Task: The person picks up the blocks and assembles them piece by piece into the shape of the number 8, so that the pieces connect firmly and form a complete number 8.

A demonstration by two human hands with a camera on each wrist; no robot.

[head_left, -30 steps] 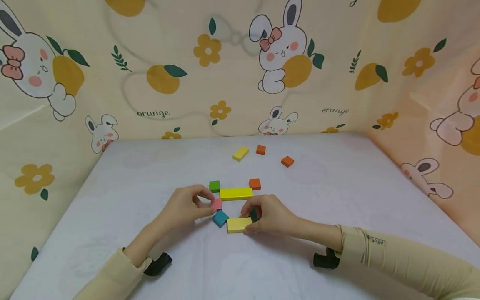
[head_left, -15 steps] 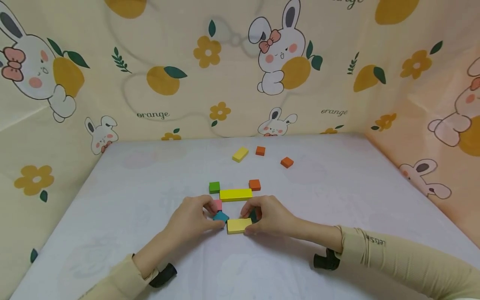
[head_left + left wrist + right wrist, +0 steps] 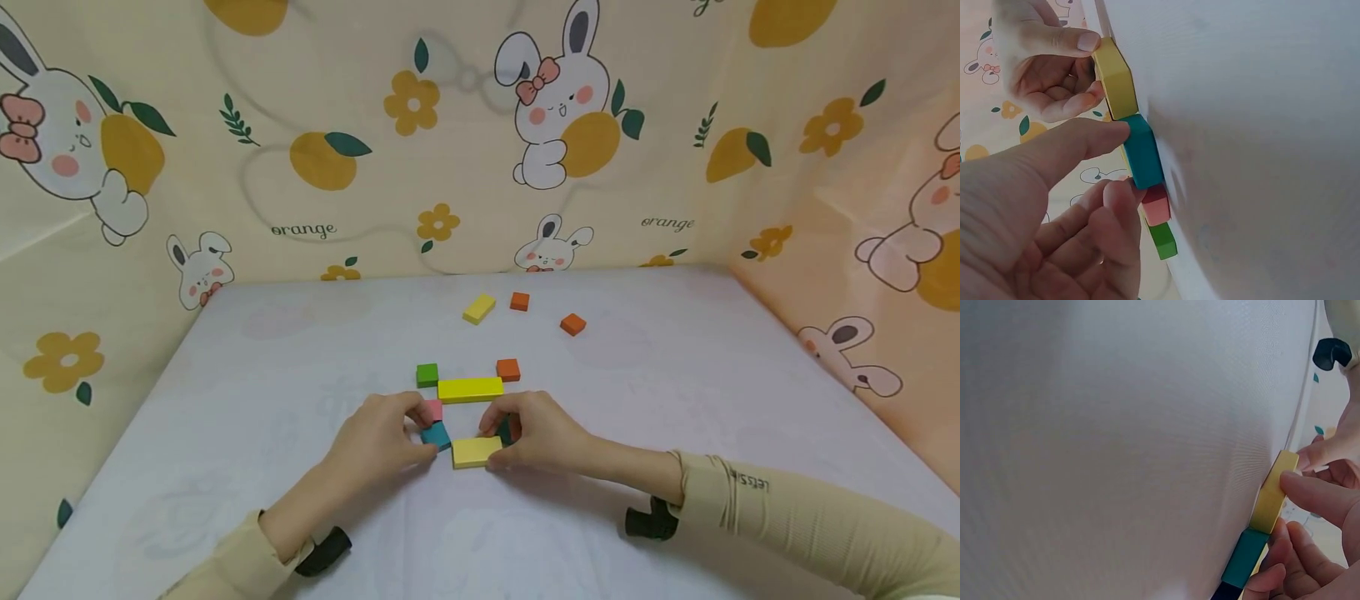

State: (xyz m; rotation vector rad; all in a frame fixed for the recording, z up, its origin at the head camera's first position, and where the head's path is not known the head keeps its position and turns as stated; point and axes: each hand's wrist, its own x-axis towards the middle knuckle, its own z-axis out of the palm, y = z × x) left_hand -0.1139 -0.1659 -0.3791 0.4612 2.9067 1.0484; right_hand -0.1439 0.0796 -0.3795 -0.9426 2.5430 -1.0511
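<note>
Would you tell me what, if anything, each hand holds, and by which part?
The left hand pinches the blue block, thumb near the end beside the pale yellow block. The right hand pinches the pale yellow block by its right end.

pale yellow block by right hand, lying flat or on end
Lying flat: in the head view, the pale yellow block shows its broad face upward above a thin front edge.

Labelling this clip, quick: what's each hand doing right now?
Left hand: closed, pinching the blue block.
Right hand: closed, holding the pale yellow block.
</note>
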